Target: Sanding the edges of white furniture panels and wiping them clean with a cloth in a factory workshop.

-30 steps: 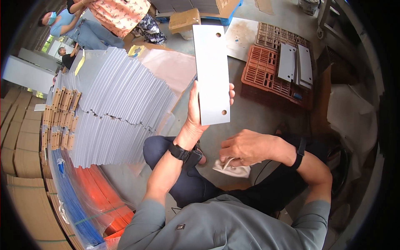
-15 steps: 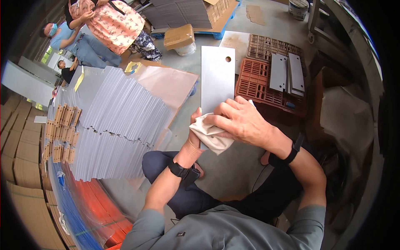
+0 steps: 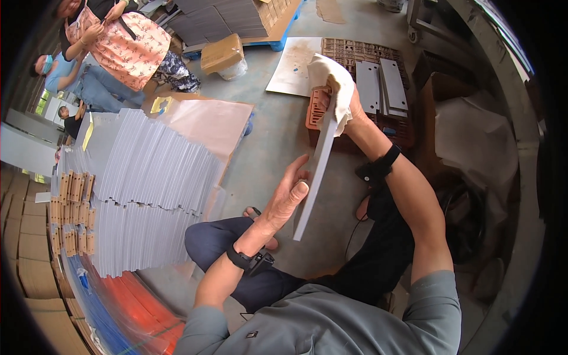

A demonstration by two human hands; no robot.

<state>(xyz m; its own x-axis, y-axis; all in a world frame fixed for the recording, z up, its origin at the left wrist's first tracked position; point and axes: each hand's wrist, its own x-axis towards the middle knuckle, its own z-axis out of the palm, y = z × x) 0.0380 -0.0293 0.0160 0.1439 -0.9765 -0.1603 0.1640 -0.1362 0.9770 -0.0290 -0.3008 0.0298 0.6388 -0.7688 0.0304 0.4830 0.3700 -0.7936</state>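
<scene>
The long white panel [image 3: 316, 171] is held edge-on, its long axis slanting from near the lap up and away; the left hand [image 3: 288, 198] is clasped around its lower part, while the right hand [image 3: 346, 103] presses a white cloth [image 3: 331, 80] onto its far end

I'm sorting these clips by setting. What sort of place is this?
Likely a workshop or small factory floor: a big stack of grey panels, cardboard boxes, a plastic crate holding more panels, bare concrete floor.
</scene>
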